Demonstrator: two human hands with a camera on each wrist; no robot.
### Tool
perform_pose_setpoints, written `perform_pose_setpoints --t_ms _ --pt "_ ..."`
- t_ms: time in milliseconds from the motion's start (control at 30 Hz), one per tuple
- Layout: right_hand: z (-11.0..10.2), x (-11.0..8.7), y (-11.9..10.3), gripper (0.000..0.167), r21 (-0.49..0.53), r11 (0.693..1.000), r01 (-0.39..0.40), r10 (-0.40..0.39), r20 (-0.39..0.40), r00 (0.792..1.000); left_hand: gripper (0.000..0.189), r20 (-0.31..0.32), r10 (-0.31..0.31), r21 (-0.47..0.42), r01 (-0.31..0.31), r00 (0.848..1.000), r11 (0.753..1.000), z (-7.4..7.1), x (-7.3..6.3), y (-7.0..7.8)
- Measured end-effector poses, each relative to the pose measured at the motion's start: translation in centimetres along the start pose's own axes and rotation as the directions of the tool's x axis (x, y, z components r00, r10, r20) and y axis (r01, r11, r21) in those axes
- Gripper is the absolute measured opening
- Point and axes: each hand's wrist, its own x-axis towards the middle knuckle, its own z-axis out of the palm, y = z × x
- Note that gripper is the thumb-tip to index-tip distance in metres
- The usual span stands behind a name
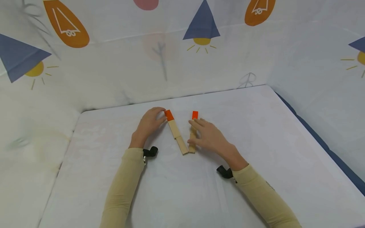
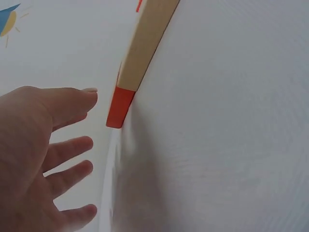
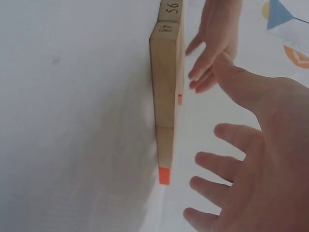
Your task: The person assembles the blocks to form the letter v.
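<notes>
Two rows of wooden blocks form a narrow V on the table, meeting at their near ends. The left row of blocks [image 1: 174, 129] has an orange-red end piece [image 1: 169, 115] at its far tip; the right row of blocks [image 1: 192, 148] has a similar orange end piece [image 1: 195, 114]. My left hand [image 1: 149, 124] is beside the left row's orange tip, fingers apart and holding nothing; in the left wrist view a gap shows between thumb and tip. Over the right row hovers my right hand [image 1: 209, 136], fingers spread, partly hiding the blocks. Numbers mark the near block ends [image 3: 166, 29].
The white-covered table [image 1: 171, 190] extends around the blocks. Behind it hangs a white printed cloth [image 1: 114, 69] with lamp shapes. A dark blue strip [image 1: 313, 136] runs along the table's right edge. Black wrist cameras [image 1: 150, 151] sit at both cuffs.
</notes>
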Motion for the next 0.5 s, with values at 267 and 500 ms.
perform_pose_setpoints --t_ms 267,500 --pt "-0.7 0.0 1.6 0.08 -0.007 1.0 -0.023 0.022 -0.043 0.999 0.059 -0.063 -0.014 0.087 0.019 0.998 0.996 -1.1 -1.1 0.3" --pt "-1.0 0.0 3.4 0.08 -0.054 0.997 -0.062 0.057 -0.082 0.995 0.07 -0.096 -0.036 0.155 0.051 0.995 0.987 -1.8 -1.8 0.3"
